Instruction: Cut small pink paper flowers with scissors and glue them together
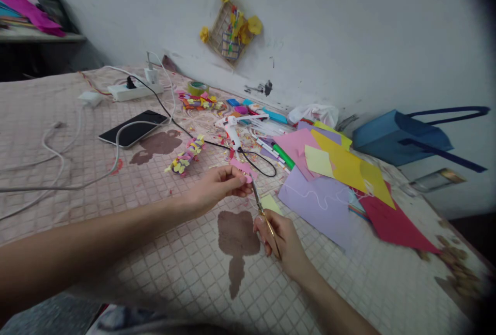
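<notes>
Above the checked mat [194, 268], your left hand [215, 188] pinches a pink paper scrap [241, 167] between fingertips, while your right hand [281, 239] curls its fingers around slim scissors [260, 210], blade tips at the scrap. Hot glue gun [232, 136] lies beyond, lilac card [315, 206] right.

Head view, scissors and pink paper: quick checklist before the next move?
1. Left hand pinching the pink paper: ok.
2. Right hand gripping the slim scissors: ok.
3. Scissor blades open and lined up on the paper: cannot tell, too small to see.
4. Black cord away from the blades: not ok, its loop lies close by.
5. Glue gun off or cool: cannot tell.
</notes>
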Motion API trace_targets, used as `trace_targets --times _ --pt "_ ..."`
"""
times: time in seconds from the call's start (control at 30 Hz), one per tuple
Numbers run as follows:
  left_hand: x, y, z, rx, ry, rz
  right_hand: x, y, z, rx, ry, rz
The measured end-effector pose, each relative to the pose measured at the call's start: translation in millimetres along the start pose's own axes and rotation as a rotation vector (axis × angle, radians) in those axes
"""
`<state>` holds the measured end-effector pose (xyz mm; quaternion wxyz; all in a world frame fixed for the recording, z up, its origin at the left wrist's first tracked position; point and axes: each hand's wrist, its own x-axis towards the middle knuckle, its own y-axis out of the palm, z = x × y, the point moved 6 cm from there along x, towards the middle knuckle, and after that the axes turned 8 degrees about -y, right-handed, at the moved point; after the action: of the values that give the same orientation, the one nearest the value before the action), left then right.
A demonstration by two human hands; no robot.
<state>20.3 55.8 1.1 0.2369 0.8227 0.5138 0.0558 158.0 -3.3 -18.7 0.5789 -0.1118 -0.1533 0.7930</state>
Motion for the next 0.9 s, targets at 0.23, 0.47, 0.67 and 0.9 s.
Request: trace_targets --times 0.23,0.47,0.67,0.9 --pt "-0.3 -0.5 0.2 -0.016 -0.019 -0.003 0.4 -1.0 -1.6 -0.028 -0.001 -0.005" --pt "2.3 -3.6 1.9 -0.031 -0.009 0.009 0.1 -0.8 -4.8 -0.03 0.001 -0.006" --pt "2.1 -4.6 1.3 -0.014 -0.011 -0.005 0.4 -1.1 -3.4 -0.058 -0.006 0.002" --pt "3.2 -6.1 0.5 -0.013 -0.012 -0.026 0.0 -0.9 -3.2 -0.073 0.0 -0.002"
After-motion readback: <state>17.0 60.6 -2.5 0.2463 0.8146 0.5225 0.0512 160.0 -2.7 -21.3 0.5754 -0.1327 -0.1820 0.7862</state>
